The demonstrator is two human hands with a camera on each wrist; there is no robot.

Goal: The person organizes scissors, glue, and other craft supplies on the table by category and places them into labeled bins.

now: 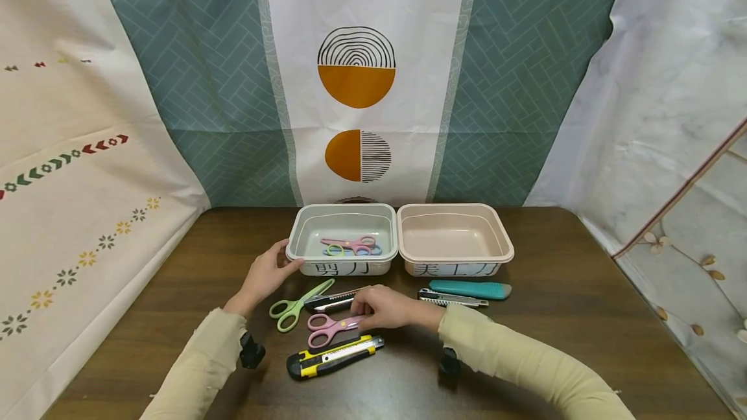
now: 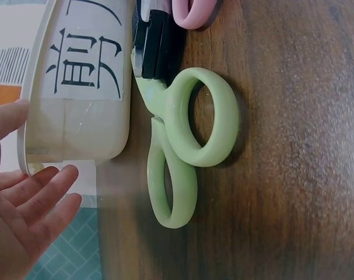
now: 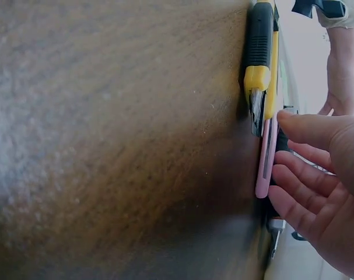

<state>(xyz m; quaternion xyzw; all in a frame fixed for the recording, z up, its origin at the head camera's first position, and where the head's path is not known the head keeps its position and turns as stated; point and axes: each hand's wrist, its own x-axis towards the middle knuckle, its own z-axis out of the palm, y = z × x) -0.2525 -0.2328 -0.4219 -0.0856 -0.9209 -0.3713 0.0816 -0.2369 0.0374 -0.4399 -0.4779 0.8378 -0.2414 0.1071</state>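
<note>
Sorting step, pick-up stage: right hand (image 1: 388,308) fingers extended on pink scissors (image 1: 329,328) at counter centre, ungripped; left hand (image 1: 265,275) relaxed against grey tray (image 1: 297,231) at 11 o'clock; pinch needed next.

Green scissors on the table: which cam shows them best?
Left wrist view. The green scissors fill the frame, both handle loops sharp, lying flat beside the grey bin; the blades run under a black knife. The head view shows them whole but small, near the left hand. The right wrist view doesn't show them.
</note>
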